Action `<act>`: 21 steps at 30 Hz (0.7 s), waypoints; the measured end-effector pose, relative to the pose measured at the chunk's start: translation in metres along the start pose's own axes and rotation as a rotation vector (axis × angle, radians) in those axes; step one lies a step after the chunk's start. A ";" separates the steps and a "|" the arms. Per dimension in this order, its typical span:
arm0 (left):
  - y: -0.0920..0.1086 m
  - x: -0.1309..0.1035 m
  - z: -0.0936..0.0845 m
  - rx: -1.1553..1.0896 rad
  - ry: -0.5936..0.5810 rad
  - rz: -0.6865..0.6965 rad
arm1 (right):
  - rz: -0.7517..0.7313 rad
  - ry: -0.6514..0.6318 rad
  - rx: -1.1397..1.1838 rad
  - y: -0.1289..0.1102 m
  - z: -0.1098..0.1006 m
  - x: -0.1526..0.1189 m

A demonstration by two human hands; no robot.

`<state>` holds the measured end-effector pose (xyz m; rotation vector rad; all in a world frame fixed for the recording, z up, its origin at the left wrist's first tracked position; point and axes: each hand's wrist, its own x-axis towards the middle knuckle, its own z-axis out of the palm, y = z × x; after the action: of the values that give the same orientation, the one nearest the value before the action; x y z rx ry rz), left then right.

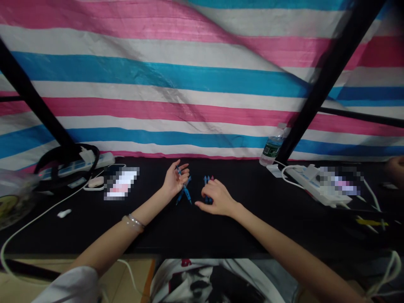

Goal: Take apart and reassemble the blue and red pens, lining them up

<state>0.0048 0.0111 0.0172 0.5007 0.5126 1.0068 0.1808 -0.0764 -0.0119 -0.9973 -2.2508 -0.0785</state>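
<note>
My left hand (176, 179) is turned palm up above the black table, its fingers curled around a small blue pen-like item (179, 170). Just beneath and to the right of it, slim blue pens (186, 193) lie crossed on the tabletop. My right hand (217, 198) hangs palm down over several blue pens (206, 180) standing out past its fingers, with a reddish tip (212, 177) beside them. Its thumb is apart from the curled fingers. The fingertips partly cover those pens, so whether they grip one is hidden.
On the left are a power strip (107, 159), black headphones (91, 168), a white earbud (64, 213) and a blurred phone (121, 184). To the right stand a bottle (272, 148) and another power strip (315, 187). Another person's hand (396, 170) shows at the right edge.
</note>
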 end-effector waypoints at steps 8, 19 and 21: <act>-0.026 -0.011 0.013 0.090 0.005 0.153 | -0.118 -0.057 -0.146 -0.009 0.016 -0.004; -0.025 -0.006 0.010 0.029 0.070 0.045 | 0.113 -0.106 -0.216 0.000 0.007 -0.002; -0.024 -0.004 0.009 0.024 0.069 0.033 | 0.120 -0.113 -0.220 0.001 0.007 -0.002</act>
<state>0.0244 -0.0048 0.0098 0.4981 0.5801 1.0537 0.1785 -0.0747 -0.0188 -1.2802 -2.3150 -0.2260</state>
